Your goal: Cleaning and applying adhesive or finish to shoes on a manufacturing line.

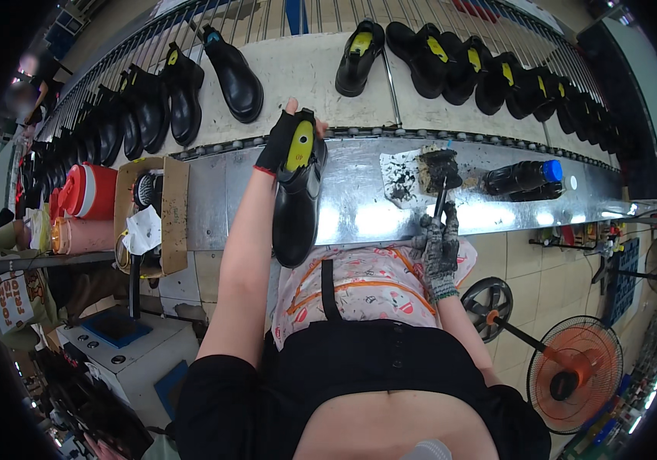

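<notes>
My left hand (279,139), in a black fingerless glove, grips a black ankle boot (296,222) by its heel end. The boot points toward me, its yellow insole showing and its toe over the bench's near edge. My right hand (441,257) wears a grey knitted glove stained black. Its fingers close round the dark handle of a brush (441,201). The brush's far end meets a black-smeared block (437,169), and its bristles cannot be made out. That block lies on a white sheet (399,180) with black stains.
Black boots (236,77) stand in rows along the conveyor (298,69) beyond the metal bench (221,192). Dark bottles (516,178), one blue-capped, lie at the right. A cardboard box (175,218) and a red jug (95,192) sit left. An orange fan (574,372) stands lower right.
</notes>
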A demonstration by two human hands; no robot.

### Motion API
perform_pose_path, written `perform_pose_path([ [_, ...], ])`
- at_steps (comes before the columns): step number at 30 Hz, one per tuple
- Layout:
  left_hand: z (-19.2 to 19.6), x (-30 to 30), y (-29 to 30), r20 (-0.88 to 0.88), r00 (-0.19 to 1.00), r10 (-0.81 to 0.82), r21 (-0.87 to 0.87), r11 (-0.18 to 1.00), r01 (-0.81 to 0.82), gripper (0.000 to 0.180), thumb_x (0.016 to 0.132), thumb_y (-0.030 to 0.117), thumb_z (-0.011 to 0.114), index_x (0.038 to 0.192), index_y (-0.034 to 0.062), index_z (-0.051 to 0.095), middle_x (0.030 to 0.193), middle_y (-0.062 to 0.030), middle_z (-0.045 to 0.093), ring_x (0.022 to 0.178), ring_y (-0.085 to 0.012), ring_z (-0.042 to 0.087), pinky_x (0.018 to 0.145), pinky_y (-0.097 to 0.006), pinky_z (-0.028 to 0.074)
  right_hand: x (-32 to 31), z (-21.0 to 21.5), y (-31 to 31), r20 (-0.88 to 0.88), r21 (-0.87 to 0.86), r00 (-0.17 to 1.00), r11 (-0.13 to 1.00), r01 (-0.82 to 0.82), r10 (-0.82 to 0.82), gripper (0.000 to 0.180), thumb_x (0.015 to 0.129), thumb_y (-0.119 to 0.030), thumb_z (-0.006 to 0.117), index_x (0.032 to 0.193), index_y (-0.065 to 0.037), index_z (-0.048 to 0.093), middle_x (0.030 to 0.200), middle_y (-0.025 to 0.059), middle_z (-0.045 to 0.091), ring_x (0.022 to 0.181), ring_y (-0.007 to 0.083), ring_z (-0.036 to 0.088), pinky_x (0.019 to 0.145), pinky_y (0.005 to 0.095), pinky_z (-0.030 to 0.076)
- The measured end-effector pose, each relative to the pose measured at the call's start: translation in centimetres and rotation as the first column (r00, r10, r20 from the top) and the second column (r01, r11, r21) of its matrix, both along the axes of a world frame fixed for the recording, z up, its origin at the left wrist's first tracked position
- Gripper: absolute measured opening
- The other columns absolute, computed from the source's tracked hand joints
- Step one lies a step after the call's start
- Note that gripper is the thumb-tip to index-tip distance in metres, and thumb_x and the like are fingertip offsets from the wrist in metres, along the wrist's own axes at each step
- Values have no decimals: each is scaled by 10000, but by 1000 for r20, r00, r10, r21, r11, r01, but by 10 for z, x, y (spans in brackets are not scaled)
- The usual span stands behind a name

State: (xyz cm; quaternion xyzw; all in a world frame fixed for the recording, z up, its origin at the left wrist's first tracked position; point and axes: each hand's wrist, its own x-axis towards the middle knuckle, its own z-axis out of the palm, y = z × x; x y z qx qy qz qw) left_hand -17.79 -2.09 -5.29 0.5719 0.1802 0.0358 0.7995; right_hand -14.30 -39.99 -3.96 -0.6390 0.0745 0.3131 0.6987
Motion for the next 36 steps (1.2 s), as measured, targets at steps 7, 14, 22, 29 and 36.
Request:
perform_pose_path([
  [7,67,-14,-11,392,920,-4,-25,1000,15,795,995,609,118,586,58,519,599,-82,514,732,-222,493,863,-338,375,2,16,-8,223,126,954,977,175,-199,304,979,-115,525,1257,-59,417,899,123,637,500,98,553,383,240,443],
  [14,124,-28,-48,620,784,-8,55,998,-34,784,999,599,158,515,75,484,559,-56,489,783,-215,471,1067,-382,254,22,24,-1,-62,183,997,983,-23,34,252,925,-172,611,1138,-69,521,975,126,655,559,103,593,382,227,486],
  [22,131,-22,-56,560,815,-151,193,980,49,844,960,680,160,449,112,519,502,-17,533,735,-195,470,1023,-412,250,70,146,29,639,-560,192,621,-549,745,470,778,-16,625,1243,-73,585,1220,125,615,1094,293,615,958,407,481],
  [29,135,-17,-56,571,790,-223,247,965,93,848,956,685,164,454,113,537,508,-11,547,715,-195,477,1010,-416,255,77,169,55,641,-680,-106,499,-538,760,558,786,-56,603,1335,-138,540,1270,133,580,1169,340,549,962,422,474],
  [36,136,-17,-59,567,799,-200,238,968,74,848,950,696,170,453,116,540,506,-11,549,703,-189,478,1000,-414,258,78,164,59,627,-701,-127,486,-521,768,576,780,-61,600,1342,-173,538,1248,136,585,1118,337,567,910,417,500],
])
